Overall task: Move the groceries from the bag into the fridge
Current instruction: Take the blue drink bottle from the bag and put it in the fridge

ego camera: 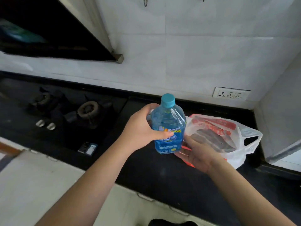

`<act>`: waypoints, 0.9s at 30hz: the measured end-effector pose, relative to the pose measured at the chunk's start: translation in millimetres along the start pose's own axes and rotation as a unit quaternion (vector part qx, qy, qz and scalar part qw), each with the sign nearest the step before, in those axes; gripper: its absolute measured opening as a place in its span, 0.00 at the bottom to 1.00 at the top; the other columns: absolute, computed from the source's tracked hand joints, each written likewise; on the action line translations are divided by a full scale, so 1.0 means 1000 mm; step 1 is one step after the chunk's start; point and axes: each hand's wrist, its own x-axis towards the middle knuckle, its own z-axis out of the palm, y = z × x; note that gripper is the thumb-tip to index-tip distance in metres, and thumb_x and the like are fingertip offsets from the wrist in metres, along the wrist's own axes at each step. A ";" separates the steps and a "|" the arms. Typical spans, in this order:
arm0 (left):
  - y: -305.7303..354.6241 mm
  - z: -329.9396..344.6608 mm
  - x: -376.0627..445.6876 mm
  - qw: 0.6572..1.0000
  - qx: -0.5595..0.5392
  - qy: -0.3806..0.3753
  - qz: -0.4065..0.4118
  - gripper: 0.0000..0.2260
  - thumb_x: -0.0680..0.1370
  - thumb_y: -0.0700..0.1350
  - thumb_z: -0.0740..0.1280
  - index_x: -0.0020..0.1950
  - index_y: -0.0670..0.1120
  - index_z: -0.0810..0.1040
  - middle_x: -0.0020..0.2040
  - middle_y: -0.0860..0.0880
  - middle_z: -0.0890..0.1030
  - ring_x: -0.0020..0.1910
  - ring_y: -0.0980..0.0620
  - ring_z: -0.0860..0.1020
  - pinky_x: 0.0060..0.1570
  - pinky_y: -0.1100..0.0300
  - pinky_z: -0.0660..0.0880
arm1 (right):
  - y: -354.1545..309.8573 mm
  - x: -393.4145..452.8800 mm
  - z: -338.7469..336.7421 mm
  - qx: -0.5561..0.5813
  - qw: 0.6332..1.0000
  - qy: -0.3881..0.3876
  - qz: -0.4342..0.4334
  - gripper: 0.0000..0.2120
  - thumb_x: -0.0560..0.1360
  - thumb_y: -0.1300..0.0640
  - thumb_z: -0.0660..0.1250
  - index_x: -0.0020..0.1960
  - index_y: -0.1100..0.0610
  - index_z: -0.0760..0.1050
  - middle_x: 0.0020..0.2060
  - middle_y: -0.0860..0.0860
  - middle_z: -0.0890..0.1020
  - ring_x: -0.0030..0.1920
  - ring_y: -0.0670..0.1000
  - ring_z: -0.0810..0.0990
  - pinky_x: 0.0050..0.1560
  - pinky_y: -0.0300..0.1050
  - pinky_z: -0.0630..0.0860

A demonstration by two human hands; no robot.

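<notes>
Blue drink bottle [167, 128], teal cap on, upright, held above the black bench [162, 173], just left of the bag. Left hand [141, 129] grip wrapped around the bottle's middle, thumb across the label. Right hand [197, 154] palm-up under the bottle's base, fingers loose, touching the bag's edge; not clenched on anything. White plastic bag [228, 137] with red print lies on the bench, dark item inside. Gas hob [68, 111] further left, wall socket [231, 94] behind.
</notes>
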 end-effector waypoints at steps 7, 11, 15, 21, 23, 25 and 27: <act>-0.023 -0.074 -0.064 0.994 -0.029 0.096 -0.032 0.32 0.63 0.44 0.83 0.64 0.54 0.75 0.55 0.57 0.83 0.54 0.59 0.82 0.55 0.55 0.80 | 0.026 0.003 0.091 -0.083 0.992 -0.087 0.045 0.15 0.78 0.49 0.63 0.59 0.58 0.78 0.50 0.54 0.85 0.51 0.53 0.84 0.58 0.51 0.78; -0.043 -0.124 -0.113 0.988 -0.025 0.147 -0.050 0.33 0.64 0.44 0.82 0.66 0.52 0.74 0.56 0.57 0.83 0.55 0.60 0.81 0.54 0.59 0.80 | 0.056 -0.006 0.148 -0.108 0.985 -0.106 0.079 0.13 0.79 0.52 0.63 0.58 0.59 0.77 0.51 0.57 0.85 0.55 0.56 0.83 0.61 0.54 0.76; -0.063 -0.172 -0.171 0.975 -0.034 0.203 -0.080 0.34 0.64 0.43 0.82 0.68 0.52 0.73 0.57 0.57 0.82 0.55 0.59 0.81 0.53 0.60 0.80 | 0.099 -0.018 0.210 -0.128 0.978 -0.133 0.098 0.14 0.79 0.51 0.62 0.57 0.59 0.78 0.51 0.57 0.85 0.56 0.56 0.82 0.63 0.55 0.74; -0.089 -0.240 -0.262 0.948 -0.032 0.293 -0.116 0.33 0.63 0.47 0.82 0.63 0.55 0.72 0.55 0.61 0.81 0.52 0.64 0.81 0.46 0.70 0.77 | 0.170 -0.031 0.301 -0.189 0.956 -0.198 0.106 0.13 0.79 0.50 0.62 0.56 0.56 0.80 0.54 0.55 0.84 0.56 0.54 0.82 0.61 0.53 0.76; -0.097 -0.259 -0.291 0.939 -0.029 0.318 -0.128 0.33 0.61 0.51 0.81 0.62 0.56 0.72 0.53 0.62 0.81 0.50 0.66 0.80 0.44 0.72 0.76 | 0.190 -0.034 0.330 -0.205 0.949 -0.214 0.109 0.12 0.79 0.50 0.64 0.55 0.55 0.81 0.54 0.54 0.84 0.52 0.53 0.83 0.56 0.51 0.79; -0.103 -0.278 -0.318 0.927 -0.024 0.346 -0.141 0.34 0.59 0.56 0.79 0.63 0.56 0.73 0.54 0.62 0.81 0.51 0.66 0.81 0.45 0.70 0.78 | 0.211 -0.040 0.358 -0.216 0.941 -0.231 0.119 0.10 0.77 0.50 0.66 0.52 0.54 0.83 0.52 0.53 0.85 0.49 0.53 0.84 0.52 0.50 0.80; -0.108 -0.298 -0.342 0.915 -0.013 0.373 -0.153 0.33 0.61 0.55 0.79 0.63 0.58 0.73 0.55 0.62 0.81 0.52 0.64 0.81 0.48 0.67 0.79 | 0.230 -0.048 0.385 -0.224 0.934 -0.245 0.130 0.10 0.75 0.50 0.68 0.49 0.55 0.84 0.49 0.53 0.84 0.50 0.55 0.84 0.53 0.52 0.80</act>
